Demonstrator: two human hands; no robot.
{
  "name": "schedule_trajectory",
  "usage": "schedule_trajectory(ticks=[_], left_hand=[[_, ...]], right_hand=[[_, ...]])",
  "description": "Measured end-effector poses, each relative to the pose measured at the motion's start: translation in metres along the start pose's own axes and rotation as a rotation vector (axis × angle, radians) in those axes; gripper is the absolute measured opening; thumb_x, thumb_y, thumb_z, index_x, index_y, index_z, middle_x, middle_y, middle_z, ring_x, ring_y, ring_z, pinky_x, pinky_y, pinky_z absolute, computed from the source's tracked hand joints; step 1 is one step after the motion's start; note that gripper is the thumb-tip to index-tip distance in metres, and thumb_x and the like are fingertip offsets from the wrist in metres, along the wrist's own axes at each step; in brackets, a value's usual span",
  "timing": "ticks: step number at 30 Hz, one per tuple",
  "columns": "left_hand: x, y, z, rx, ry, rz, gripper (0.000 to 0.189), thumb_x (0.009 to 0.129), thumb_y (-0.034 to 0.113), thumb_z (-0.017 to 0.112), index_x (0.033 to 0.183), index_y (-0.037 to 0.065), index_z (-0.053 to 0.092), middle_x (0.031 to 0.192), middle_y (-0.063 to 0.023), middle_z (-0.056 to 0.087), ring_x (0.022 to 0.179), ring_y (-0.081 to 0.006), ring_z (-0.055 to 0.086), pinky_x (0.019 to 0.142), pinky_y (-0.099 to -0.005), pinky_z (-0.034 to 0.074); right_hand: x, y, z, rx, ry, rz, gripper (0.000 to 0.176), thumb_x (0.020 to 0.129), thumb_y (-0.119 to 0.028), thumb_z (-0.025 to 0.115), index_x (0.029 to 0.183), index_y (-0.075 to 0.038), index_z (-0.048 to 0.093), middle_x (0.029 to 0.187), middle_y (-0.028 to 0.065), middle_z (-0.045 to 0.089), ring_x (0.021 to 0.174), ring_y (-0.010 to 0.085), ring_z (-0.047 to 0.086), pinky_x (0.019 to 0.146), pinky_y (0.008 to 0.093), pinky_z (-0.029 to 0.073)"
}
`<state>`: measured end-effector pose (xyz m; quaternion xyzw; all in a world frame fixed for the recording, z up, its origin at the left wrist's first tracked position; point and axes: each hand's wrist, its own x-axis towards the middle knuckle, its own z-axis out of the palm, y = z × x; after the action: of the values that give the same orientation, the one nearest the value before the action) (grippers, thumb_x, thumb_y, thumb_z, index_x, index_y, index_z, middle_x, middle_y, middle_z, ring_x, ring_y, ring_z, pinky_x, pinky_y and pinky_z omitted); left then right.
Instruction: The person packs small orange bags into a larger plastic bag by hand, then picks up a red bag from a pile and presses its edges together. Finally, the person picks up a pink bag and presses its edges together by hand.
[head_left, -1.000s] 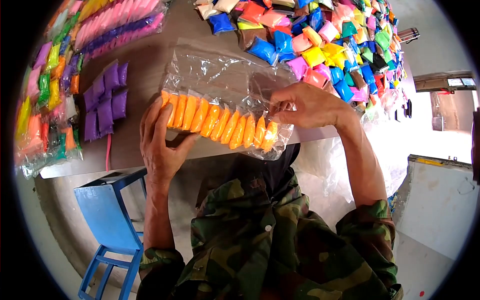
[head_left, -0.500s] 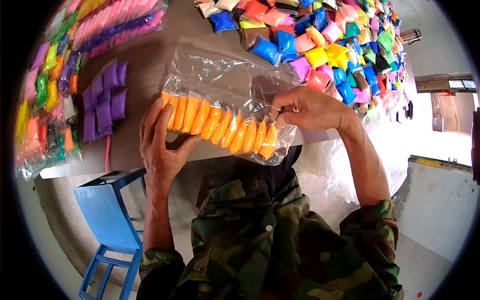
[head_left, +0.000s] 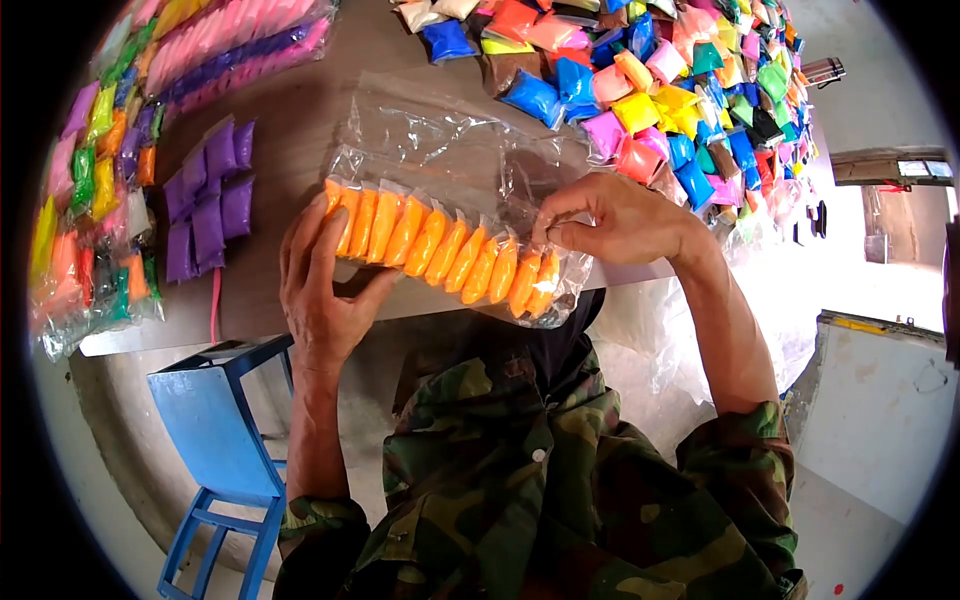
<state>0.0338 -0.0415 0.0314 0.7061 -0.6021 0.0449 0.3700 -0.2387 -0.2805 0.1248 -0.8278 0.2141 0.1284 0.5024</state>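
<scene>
Several small orange packets (head_left: 425,243) stand side by side in a row inside a clear plastic bag (head_left: 430,135) near the table's front edge. My left hand (head_left: 325,280) grips the left end of the row, its fingers on the far side and its thumb on the near side. At the right end, my right hand (head_left: 610,220) has thumb and forefinger pinched together at the top of an orange packet. The bag's loose clear film spreads out behind the row.
Purple packets (head_left: 208,205) lie left on the table (head_left: 270,120). Bagged coloured packets (head_left: 103,180) line the far left. A large heap of mixed packets (head_left: 635,110) covers the back right. A blue chair (head_left: 215,430) stands below the front edge.
My right hand has shifted slightly left along the row. The packets at the right end have moved closer together and now overlap. My left hand stays in place.
</scene>
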Motion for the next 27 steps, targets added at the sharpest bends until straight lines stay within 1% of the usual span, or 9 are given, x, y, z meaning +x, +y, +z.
schedule_trajectory(ticks=[7, 16, 18, 19, 22, 23, 24, 26, 27], left_hand=[[0.001, 0.0, 0.001, -0.007, 0.001, 0.005, 0.088, 0.065, 0.011, 0.1, 0.144, 0.006, 0.062, 0.153, -0.0161, 0.06, 0.138, -0.0396, 0.059, 0.117, -0.0493, 0.049], [0.003, 0.003, -0.001, 0.018, -0.016, 0.004, 0.087, 0.066, 0.012, 0.101, 0.143, 0.006, 0.062, 0.153, -0.0158, 0.059, 0.138, -0.0397, 0.059, 0.117, -0.0491, 0.049], [0.003, 0.002, -0.001, 0.01, -0.007, 0.014, 0.087, 0.066, 0.014, 0.101, 0.144, 0.006, 0.061, 0.153, -0.0162, 0.058, 0.139, -0.0405, 0.057, 0.117, -0.05, 0.048], [0.003, 0.002, -0.002, 0.001, -0.002, 0.019, 0.088, 0.067, 0.015, 0.101, 0.144, 0.006, 0.061, 0.154, -0.0166, 0.058, 0.14, -0.0414, 0.056, 0.118, -0.051, 0.047], [0.001, 0.005, -0.004, 0.031, 0.028, 0.037, 0.09, 0.067, 0.019, 0.101, 0.146, 0.005, 0.06, 0.155, -0.0174, 0.057, 0.142, -0.0432, 0.053, 0.119, -0.0531, 0.044], [0.0, 0.004, -0.005, 0.053, 0.02, 0.07, 0.092, 0.067, 0.026, 0.101, 0.147, 0.005, 0.06, 0.156, -0.0181, 0.056, 0.144, -0.0432, 0.051, 0.12, -0.0547, 0.041], [0.001, 0.007, -0.009, 0.059, 0.017, 0.092, 0.092, 0.067, 0.026, 0.101, 0.147, 0.005, 0.06, 0.156, -0.0181, 0.056, 0.144, -0.0432, 0.051, 0.12, -0.0547, 0.041], [0.005, 0.018, -0.014, 0.063, -0.058, 0.2, 0.09, 0.067, 0.031, 0.1, 0.145, 0.005, 0.062, 0.155, -0.0181, 0.057, 0.145, -0.0415, 0.051, 0.12, -0.055, 0.04], [0.012, 0.028, -0.015, 0.038, -0.086, 0.213, 0.086, 0.069, 0.038, 0.098, 0.143, 0.007, 0.066, 0.154, -0.0155, 0.059, 0.145, -0.0385, 0.051, 0.121, -0.0555, 0.038]], right_hand=[[0.005, -0.001, -0.001, -0.104, -0.053, 0.062, 0.03, 0.098, -0.022, 0.059, 0.113, -0.006, 0.079, 0.102, 0.0116, 0.079, 0.095, 0.0219, 0.072, 0.089, 0.0376, 0.056], [0.001, 0.004, 0.005, -0.102, 0.054, 0.096, 0.031, 0.095, -0.026, 0.063, 0.115, -0.006, 0.076, 0.107, 0.0151, 0.077, 0.102, 0.033, 0.074, 0.091, 0.0432, 0.057], [0.003, 0.001, 0.007, -0.175, 0.073, 0.049, 0.029, 0.096, -0.018, 0.068, 0.121, -0.004, 0.074, 0.097, 0.01, 0.078, 0.092, 0.0199, 0.074, 0.088, 0.0361, 0.058], [0.002, 0.0, 0.007, -0.177, 0.083, 0.042, 0.029, 0.096, -0.018, 0.068, 0.121, -0.004, 0.074, 0.097, 0.01, 0.078, 0.092, 0.0199, 0.074, 0.088, 0.0361, 0.058], [0.002, -0.003, 0.011, -0.196, 0.186, 0.077, 0.029, 0.095, -0.018, 0.067, 0.12, -0.005, 0.074, 0.096, 0.0111, 0.078, 0.092, 0.0228, 0.075, 0.087, 0.0372, 0.059], [0.0, -0.002, 0.011, -0.245, 0.232, 0.092, 0.028, 0.094, -0.019, 0.068, 0.118, -0.006, 0.073, 0.097, 0.0121, 0.078, 0.092, 0.0256, 0.076, 0.086, 0.0387, 0.059], [-0.002, -0.001, 0.013, -0.29, 0.281, 0.113, 0.027, 0.093, -0.019, 0.069, 0.116, -0.006, 0.073, 0.097, 0.013, 0.078, 0.091, 0.0285, 0.077, 0.085, 0.0402, 0.059], [-0.006, 0.0, 0.019, -0.32, 0.363, 0.103, 0.026, 0.092, -0.019, 0.069, 0.114, -0.006, 0.073, 0.097, 0.0136, 0.079, 0.092, 0.0311, 0.077, 0.085, 0.0418, 0.06], [-0.009, 0.0, 0.022, -0.363, 0.418, 0.097, 0.024, 0.092, -0.018, 0.07, 0.112, -0.006, 0.073, 0.098, 0.0142, 0.079, 0.093, 0.0337, 0.077, 0.084, 0.0434, 0.06]])
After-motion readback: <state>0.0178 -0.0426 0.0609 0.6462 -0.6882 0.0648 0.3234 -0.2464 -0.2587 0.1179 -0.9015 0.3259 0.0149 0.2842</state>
